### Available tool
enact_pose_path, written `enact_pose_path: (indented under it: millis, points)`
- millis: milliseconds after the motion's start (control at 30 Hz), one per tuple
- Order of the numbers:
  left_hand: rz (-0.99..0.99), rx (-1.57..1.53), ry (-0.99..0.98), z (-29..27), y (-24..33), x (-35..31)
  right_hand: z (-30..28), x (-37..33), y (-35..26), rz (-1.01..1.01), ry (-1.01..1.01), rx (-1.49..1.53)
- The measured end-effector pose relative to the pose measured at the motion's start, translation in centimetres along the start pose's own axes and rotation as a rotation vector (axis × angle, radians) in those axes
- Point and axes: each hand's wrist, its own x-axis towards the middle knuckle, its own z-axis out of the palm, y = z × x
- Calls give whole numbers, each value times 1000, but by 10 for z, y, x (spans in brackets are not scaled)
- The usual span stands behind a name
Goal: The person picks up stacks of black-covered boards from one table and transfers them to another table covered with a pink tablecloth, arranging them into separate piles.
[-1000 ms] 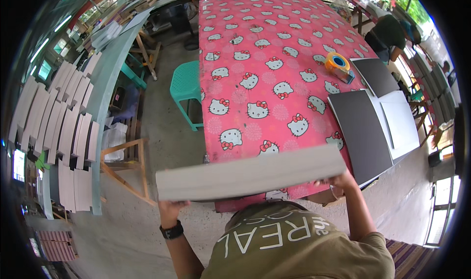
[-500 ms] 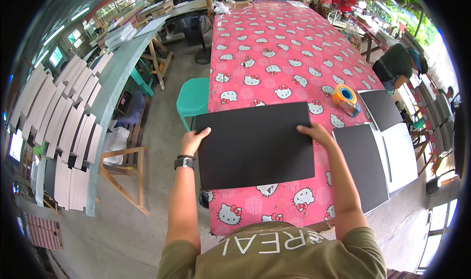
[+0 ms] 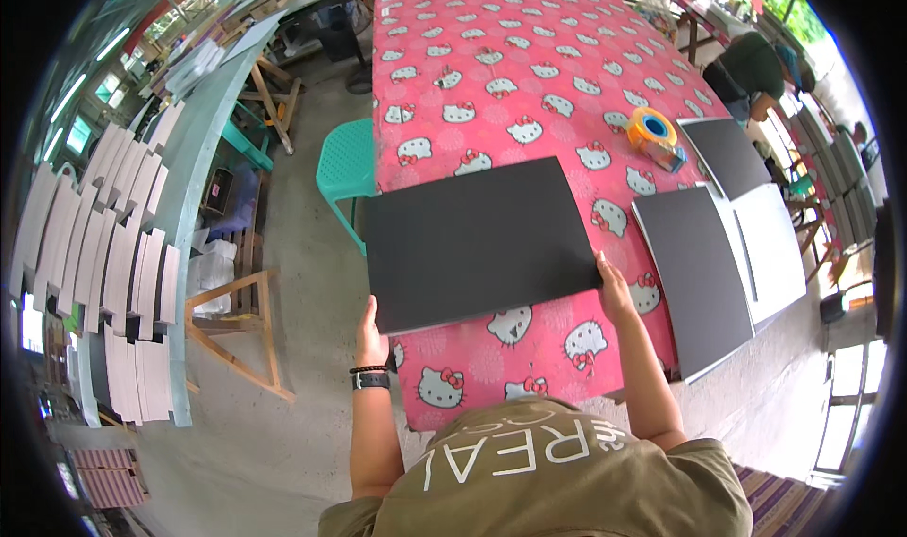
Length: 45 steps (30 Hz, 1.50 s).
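Observation:
A large black cardboard sheet (image 3: 477, 244) lies tilted over the near part of the pink table, its left edge at the table's left side. A pale line shows along its lower left edge; whether other sheets are beneath it I cannot tell. My left hand (image 3: 371, 337) grips the near left corner, with a dark watch and bracelet at the wrist. At the near right corner, my right hand (image 3: 614, 288) holds the sheet's edge. The fingers of both hands are partly hidden beside or under the sheet.
On the right of the patterned pink table (image 3: 529, 74) are black sheets (image 3: 694, 277), white sheets (image 3: 773, 254) and a tape dispenser (image 3: 657, 138). A green stool (image 3: 346, 164) stands at its left. Stacked blocks of paper (image 3: 113, 225) fill the left bench. Another person (image 3: 751, 69) bends down at far right.
Both hands have slid toward the sheet's near corners, and the thumbs no longer lie on top. The sheet has turned, its right side now farther away. The view has shifted slightly.

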Motion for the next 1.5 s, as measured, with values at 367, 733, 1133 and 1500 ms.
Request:
enact_pose_path:
  millis: [367,733,1133,1500]
  points:
    - [101,90,148,8,-13,37,14,0,2,-82,96,235]
    - [574,409,3,92,77,-23,-57,-47,-31,-378,440,-297]
    - [605,-20,-2131,262,102,-258,-194,-188,16,-415,964,-383]
    - [1047,934,-395,173,72,-124,-58,-75,17,-337,323,-421]
